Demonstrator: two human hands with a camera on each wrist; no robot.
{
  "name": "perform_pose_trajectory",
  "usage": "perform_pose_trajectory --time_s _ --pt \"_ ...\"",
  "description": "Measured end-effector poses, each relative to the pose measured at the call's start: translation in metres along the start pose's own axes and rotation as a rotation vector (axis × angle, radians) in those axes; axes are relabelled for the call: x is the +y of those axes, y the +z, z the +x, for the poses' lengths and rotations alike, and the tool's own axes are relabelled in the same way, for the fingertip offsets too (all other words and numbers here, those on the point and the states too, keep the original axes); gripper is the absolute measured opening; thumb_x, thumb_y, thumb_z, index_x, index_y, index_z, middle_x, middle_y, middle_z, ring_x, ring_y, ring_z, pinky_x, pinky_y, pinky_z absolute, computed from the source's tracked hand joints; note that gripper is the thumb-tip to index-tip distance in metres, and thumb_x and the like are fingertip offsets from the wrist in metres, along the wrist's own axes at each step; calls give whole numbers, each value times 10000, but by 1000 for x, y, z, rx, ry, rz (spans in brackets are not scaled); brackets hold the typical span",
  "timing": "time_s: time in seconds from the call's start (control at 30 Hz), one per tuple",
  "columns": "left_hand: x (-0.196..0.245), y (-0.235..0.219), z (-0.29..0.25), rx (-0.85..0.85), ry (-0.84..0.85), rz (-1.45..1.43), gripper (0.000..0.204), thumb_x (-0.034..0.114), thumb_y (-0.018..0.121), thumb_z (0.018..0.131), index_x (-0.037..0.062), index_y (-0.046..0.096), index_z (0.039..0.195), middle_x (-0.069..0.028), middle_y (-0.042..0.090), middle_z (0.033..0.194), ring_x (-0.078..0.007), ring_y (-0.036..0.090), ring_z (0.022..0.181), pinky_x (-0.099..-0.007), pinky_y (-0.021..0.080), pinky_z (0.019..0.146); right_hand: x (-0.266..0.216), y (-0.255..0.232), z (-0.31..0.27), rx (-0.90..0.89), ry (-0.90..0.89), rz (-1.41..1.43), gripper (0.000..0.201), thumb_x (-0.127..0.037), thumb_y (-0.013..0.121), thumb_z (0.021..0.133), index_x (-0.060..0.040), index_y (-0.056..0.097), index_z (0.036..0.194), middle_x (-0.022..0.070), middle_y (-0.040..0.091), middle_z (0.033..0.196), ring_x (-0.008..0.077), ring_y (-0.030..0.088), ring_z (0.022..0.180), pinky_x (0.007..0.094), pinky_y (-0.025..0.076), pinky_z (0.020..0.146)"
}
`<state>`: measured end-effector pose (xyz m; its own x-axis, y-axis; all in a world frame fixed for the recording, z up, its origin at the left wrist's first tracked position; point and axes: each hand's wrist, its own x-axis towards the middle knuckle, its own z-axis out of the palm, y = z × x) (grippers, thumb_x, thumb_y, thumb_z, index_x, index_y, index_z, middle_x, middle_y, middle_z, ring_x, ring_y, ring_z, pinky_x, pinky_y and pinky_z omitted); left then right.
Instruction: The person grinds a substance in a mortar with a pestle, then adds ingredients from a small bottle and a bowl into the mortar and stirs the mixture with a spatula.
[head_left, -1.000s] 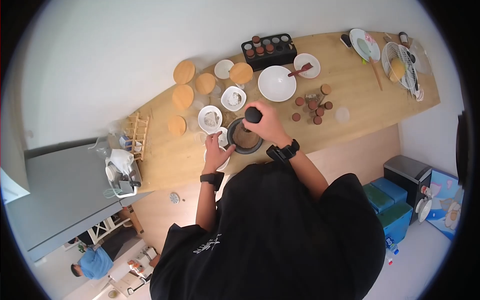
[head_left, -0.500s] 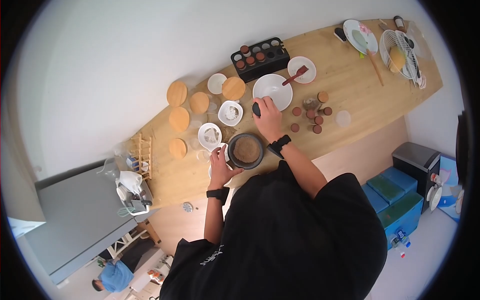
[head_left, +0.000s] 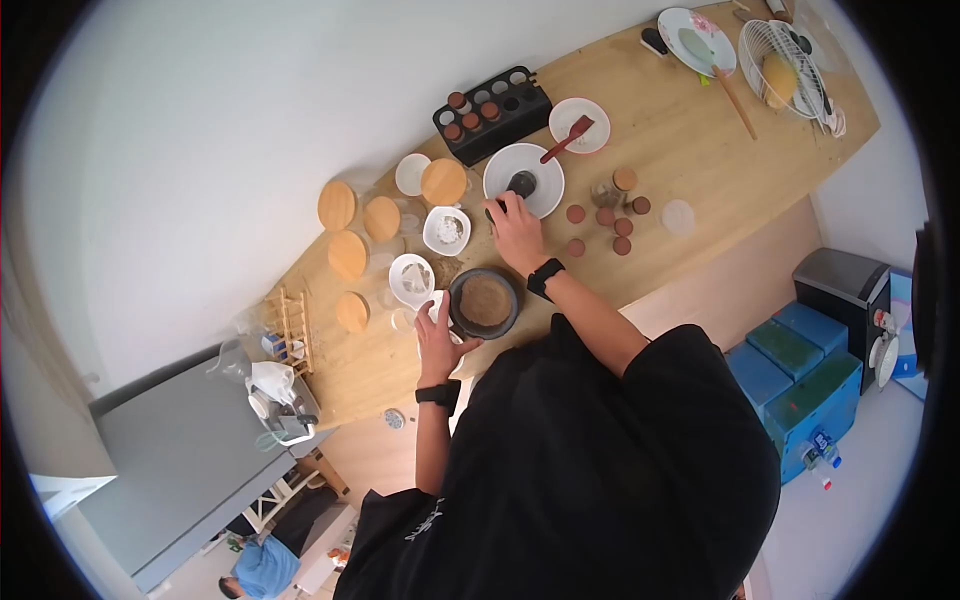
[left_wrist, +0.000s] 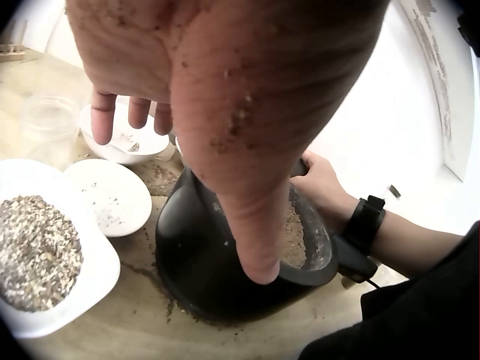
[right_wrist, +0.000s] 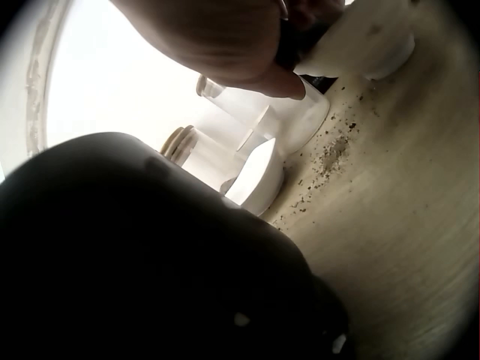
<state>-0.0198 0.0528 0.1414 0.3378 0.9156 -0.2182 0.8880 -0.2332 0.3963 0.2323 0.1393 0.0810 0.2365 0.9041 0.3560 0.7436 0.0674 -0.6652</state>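
Note:
My right hand (head_left: 519,238) grips the handle of a black pestle (head_left: 522,183), its rounded head inside a large white bowl (head_left: 549,192). Below it stands a dark stone mortar (head_left: 517,300) with brown powder (head_left: 484,300) in it. My left hand (head_left: 437,350) is at the mortar's left side, thumb at the rim and fingers loosely extended over small white bowls. In the left wrist view, a bowl of coarse flakes (left_wrist: 37,255) and a white dish (left_wrist: 112,196) sit beside the mortar. The right wrist view shows the pestle grip only partly.
Wooden-lidded jars (head_left: 347,255) stand at left, with white bowls (head_left: 446,230) nearby. Behind is a black rack (head_left: 495,125) of small jars. A red spatula (head_left: 568,138) lies across a bowl; brown-capped jars (head_left: 606,216) stand to the right. Crumbs (right_wrist: 330,154) litter the table.
My right hand has lifted the pestle out of the mortar and carried it up to the large white bowl. My left hand stays beside the mortar. The head view has turned slightly.

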Motion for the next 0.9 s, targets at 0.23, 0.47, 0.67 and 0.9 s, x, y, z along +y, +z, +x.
perform_pose_trajectory --time_s 0.23,0.47,0.67,0.9 --pt "4 0 -1 1 -55 56 1199 360 985 502 253 414 1551 -200 403 1427 -422 403 1330 -530 436 1051 -28 -101 -35 -66 -71 -37 418 -148 731 820 -63 620 1214 93 555 1151 281 575 1026 416 477 839" --pt "11 -1 -2 -6 -90 125 1206 378 983 496 263 413 1552 -192 404 1454 -412 383 1358 -536 439 1044 -35 -159 -76 -244 188 -106 483 -117 713 861 -72 550 1313 122 541 1268 337 650 954 457 544 762" --pt "12 -3 -3 -12 -128 157 1204 355 979 493 271 409 1551 -163 409 1461 -403 376 1374 -542 422 1055 17 -110 -87 -205 126 -231 487 -86 677 883 -72 536 1349 150 554 1275 346 681 910 466 564 745" --pt "26 -13 -9 14 -124 141 1078 274 939 622 142 388 1539 -216 340 1492 -434 335 1393 -548 389 1096 -20 -133 -73 -166 208 322 345 -20 691 900 -47 605 1233 153 625 1145 300 674 861 377 564 672"
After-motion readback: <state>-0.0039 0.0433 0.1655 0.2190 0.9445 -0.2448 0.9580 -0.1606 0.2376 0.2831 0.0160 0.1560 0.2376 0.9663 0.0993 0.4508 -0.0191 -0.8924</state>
